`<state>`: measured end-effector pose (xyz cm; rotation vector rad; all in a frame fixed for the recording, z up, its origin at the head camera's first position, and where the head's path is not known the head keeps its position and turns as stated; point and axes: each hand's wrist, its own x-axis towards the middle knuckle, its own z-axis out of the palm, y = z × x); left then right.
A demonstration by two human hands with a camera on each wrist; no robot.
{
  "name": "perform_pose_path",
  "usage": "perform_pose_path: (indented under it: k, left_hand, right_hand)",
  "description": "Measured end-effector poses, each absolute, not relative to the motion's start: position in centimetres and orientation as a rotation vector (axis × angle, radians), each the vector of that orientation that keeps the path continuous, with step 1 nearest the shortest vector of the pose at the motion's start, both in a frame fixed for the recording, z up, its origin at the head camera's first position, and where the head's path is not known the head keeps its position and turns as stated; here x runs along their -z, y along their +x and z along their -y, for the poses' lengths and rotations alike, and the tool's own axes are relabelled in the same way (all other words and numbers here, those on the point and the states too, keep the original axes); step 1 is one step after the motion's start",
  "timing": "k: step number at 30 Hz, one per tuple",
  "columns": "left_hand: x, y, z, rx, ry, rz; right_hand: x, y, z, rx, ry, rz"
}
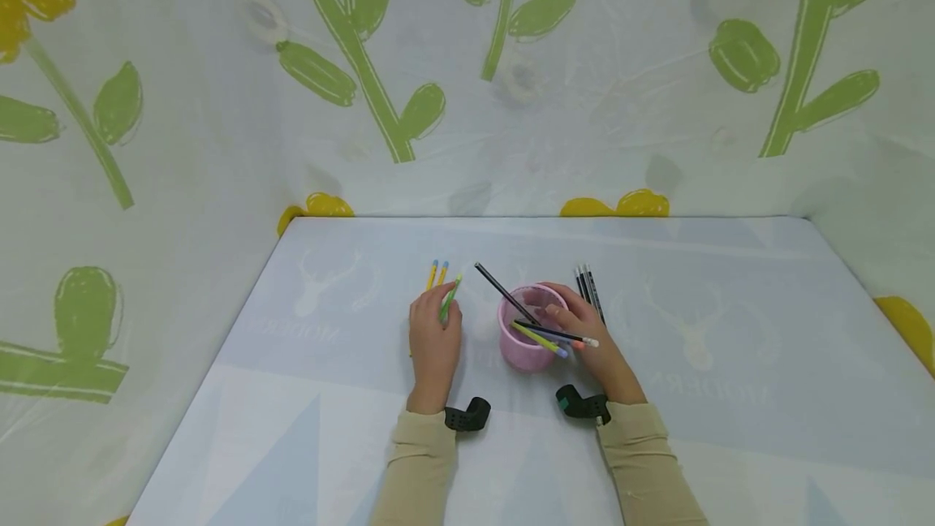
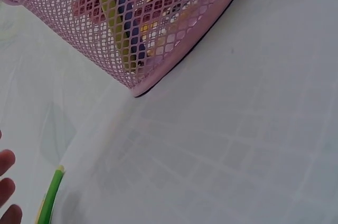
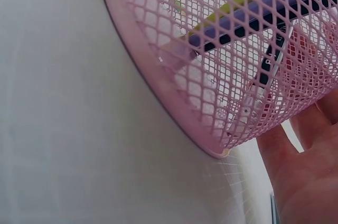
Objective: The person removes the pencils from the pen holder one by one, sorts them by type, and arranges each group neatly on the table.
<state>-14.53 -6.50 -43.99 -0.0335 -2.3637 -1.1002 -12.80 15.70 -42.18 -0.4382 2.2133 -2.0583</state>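
A pink mesh pencil cup point(image 1: 527, 354) sits at the middle of the table with several pencils in it. My right hand point(image 1: 595, 343) holds the cup by its right side, the fingers reaching along the rim; in the right wrist view the palm point(image 3: 311, 187) lies against the mesh. Out of the cup lean a dark pencil point(image 1: 504, 291) and a yellow-green pencil point(image 1: 539, 338). Over a small group of pencils to the left rests my left hand point(image 1: 436, 339). A green pencil point(image 2: 50, 197) shows by its thumb; the left wrist view has the fingertips point(image 2: 6, 189) apart from that pencil.
Yellow pencils point(image 1: 433, 273) with blue ends lie just beyond the left hand. Several black pencils point(image 1: 590, 286) lie side by side behind the right hand. Flowered cloth point(image 1: 584, 128) hangs behind the far table edge.
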Motion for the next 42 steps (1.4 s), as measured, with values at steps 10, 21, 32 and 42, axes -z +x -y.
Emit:
perform_pose_path:
  k: [10,21,32,42]
  left_hand:
    - [43.74,-14.11,6.46,1.400,-0.132,2.252]
    - [44.30,-13.94,6.08,1.502,-0.215,2.433]
    - [44.31,-13.90,6.08,1.523,-0.315,2.487]
    - [43.68,-13.56,6.25,1.718,-0.687,2.558]
  right_hand:
    - [43.31,-13.36,-15.82,2.084,-0.455,-2.197]
    - [43.21,-12.97,-15.66,2.059,-0.399,-2.226]
    - [43.17,-13.02,-15.53,2.057,-0.349,-2.218]
    - [43.25,-13.12,-15.64,2.084,-0.361,-2.185]
